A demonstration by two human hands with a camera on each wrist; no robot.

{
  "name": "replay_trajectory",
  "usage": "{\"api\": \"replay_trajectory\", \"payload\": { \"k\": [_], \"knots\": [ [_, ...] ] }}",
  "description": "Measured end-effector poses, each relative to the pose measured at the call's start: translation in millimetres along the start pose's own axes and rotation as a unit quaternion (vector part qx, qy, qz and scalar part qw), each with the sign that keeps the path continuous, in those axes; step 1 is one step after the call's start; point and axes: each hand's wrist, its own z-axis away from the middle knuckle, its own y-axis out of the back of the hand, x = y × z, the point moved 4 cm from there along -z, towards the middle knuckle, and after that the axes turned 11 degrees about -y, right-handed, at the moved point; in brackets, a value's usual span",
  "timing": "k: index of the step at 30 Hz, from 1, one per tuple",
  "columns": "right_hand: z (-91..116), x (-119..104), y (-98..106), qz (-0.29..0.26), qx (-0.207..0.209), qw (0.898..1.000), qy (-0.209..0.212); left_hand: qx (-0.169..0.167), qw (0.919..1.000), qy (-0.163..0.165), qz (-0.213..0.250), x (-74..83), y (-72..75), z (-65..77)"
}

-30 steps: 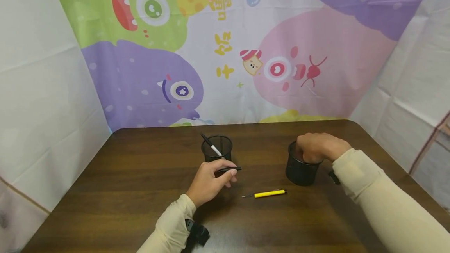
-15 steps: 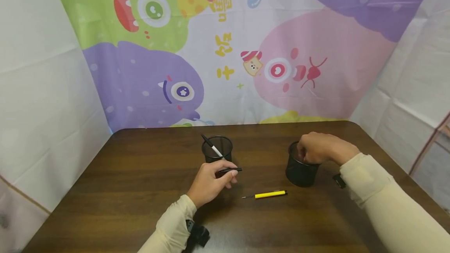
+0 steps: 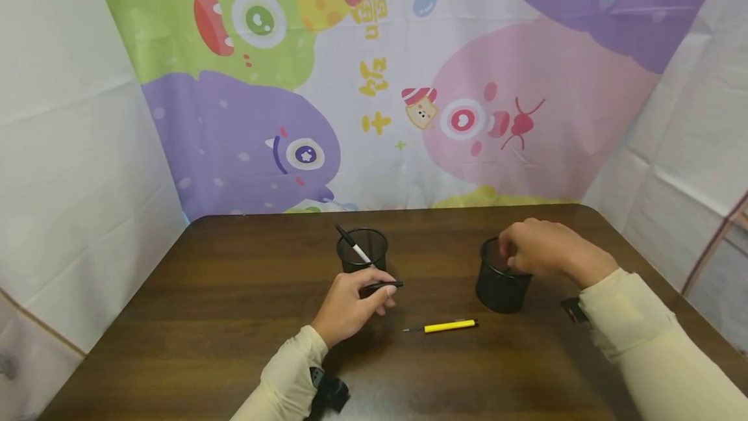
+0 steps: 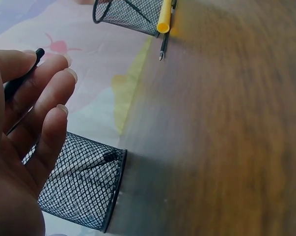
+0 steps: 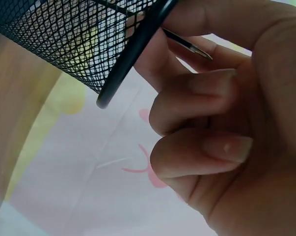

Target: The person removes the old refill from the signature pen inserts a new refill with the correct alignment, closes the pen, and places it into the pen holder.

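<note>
My left hand (image 3: 350, 304) pinches a slim black pen-like piece (image 3: 386, 286) between thumb and fingers, in front of the left mesh pen cup (image 3: 376, 258). A black-and-white marker (image 3: 356, 249) leans in that cup. At the rim of the right mesh pen cup (image 3: 502, 291) is my right hand (image 3: 543, 249). In the right wrist view its fingers are curled round a thin dark pen refill (image 5: 197, 49) with a metal tip; the far end is hidden. On the table lies a yellow pen barrel (image 3: 450, 326) with a dark, metal-tipped refill (image 4: 163, 49) showing past its end.
The brown wooden table (image 3: 234, 291) bears both cups, set apart from each other. A cartoon-printed cloth (image 3: 380, 167) hangs behind the table, with pale cloth walls (image 3: 87, 148) at the sides.
My right hand has drawn slightly to the right and out of the right pen cup. The left hand holds its black piece in place; the yellow barrel has not moved.
</note>
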Motion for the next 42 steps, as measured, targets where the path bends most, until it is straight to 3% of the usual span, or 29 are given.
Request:
{"api": "replay_trajectory", "payload": {
  "k": [16, 29, 42],
  "knots": [
    [17.1, 3.9, 3.5, -0.052, 0.096, 0.994, 0.002, -0.002, 1.0, -0.002, -0.003, 0.9, -0.9, -1.8],
    [20.7, -3.7, 6.2, -0.098, 0.212, 0.971, 0.05, -0.003, 0.9999, -0.006, -0.009, 0.8, -1.3, -0.7],
    [23.9, -26.3, -0.7, -0.113, 0.217, 0.966, 0.082, -0.003, 1.0, -0.003, -0.004, -0.5, -2.2, 0.2]
  ]
}}
